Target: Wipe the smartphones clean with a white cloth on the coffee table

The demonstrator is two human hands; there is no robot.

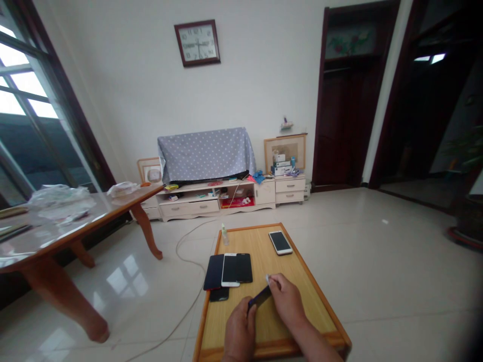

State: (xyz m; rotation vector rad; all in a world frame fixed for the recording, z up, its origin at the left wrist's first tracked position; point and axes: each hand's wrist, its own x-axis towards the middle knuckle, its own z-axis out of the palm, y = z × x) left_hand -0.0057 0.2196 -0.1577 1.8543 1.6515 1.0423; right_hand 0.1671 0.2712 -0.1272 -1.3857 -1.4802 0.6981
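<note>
My left hand [240, 329] is closed round one end of a dark phone [261, 297], which is tilted edge-on above the wooden table [307, 311]. At the phone's far end, my right hand [287, 300] pinches a small white tissue or cloth [268, 278] against it. Beyond my hands on the left lie several phones, partly overlapping: a dark one [214, 271], a white-framed one [229, 270], and a black one [244, 267]. Another black phone [219, 294] sticks out from beneath them. A white phone [280, 243] lies apart at the far right.
A small clear spray bottle [225, 236] stands at the table's far left corner. To the left is a larger wooden table [113, 211] with plastic bags. A cable [184, 256] runs along the tiled floor. A low white cabinet [190, 207] stands against the wall.
</note>
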